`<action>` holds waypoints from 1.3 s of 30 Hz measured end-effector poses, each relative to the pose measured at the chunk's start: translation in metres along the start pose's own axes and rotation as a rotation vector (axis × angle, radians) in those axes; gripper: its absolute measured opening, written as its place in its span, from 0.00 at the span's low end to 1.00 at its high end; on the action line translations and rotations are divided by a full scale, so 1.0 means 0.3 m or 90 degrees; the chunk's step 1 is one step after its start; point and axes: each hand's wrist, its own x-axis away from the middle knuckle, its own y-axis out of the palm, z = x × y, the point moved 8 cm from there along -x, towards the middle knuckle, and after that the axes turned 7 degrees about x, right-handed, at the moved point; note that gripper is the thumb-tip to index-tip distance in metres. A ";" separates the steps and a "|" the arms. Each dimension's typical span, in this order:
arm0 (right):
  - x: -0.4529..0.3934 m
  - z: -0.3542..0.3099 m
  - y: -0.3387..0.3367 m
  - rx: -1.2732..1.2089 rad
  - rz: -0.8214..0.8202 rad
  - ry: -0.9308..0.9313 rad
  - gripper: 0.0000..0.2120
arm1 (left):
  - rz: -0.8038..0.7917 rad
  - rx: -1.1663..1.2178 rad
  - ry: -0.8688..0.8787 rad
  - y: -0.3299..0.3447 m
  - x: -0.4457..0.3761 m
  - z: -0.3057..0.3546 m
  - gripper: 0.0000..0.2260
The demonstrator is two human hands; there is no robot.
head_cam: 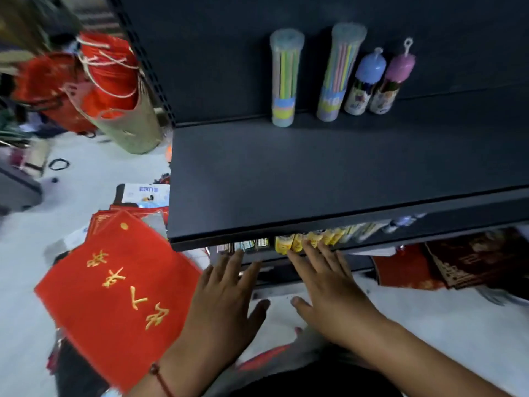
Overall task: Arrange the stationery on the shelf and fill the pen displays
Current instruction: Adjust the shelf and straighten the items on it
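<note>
A dark shelf board carries two clear tubes of pastel pens and two small round-capped bottles at its back. Under its front edge, on the lower shelf, a row of yellow packs and some darker boxes peeks out. My left hand reaches flat toward the darker boxes, fingers straight. My right hand lies flat with its fingertips against the yellow packs. Neither hand holds anything.
A red cloth-covered folder with gold characters lies on the floor at the left, over other red folders. Red bags in a woven basket stand further back. Dark red booklets lie under the shelf on the right.
</note>
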 end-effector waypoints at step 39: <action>-0.305 0.129 0.581 -0.095 0.609 -0.169 0.25 | 0.278 0.496 0.159 0.940 -0.361 -0.095 0.18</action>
